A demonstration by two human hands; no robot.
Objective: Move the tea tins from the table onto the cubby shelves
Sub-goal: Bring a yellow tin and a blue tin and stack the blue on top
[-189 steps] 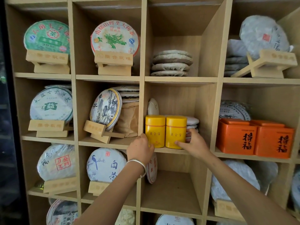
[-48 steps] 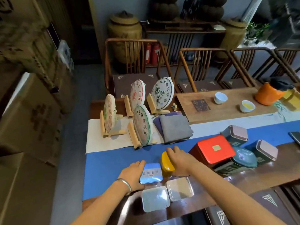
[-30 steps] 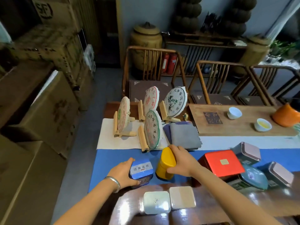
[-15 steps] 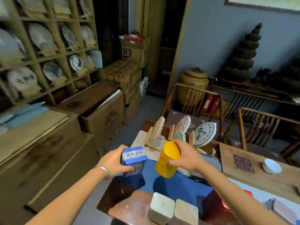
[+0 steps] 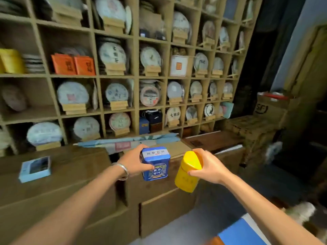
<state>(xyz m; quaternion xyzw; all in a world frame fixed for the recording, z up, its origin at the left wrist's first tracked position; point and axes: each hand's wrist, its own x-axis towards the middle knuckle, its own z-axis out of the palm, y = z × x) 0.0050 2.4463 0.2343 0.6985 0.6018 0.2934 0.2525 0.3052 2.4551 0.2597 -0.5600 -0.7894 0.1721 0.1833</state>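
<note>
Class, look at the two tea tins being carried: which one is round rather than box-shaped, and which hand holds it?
The yellow tin, gripped by the right hand. It is cylindrical and tilted; the blue tin in the left hand is rectangular.

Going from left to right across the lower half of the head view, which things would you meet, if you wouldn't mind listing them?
Light blue box lying on the cartons → left hand → blue tea tin → yellow tea tin → right hand.
</note>
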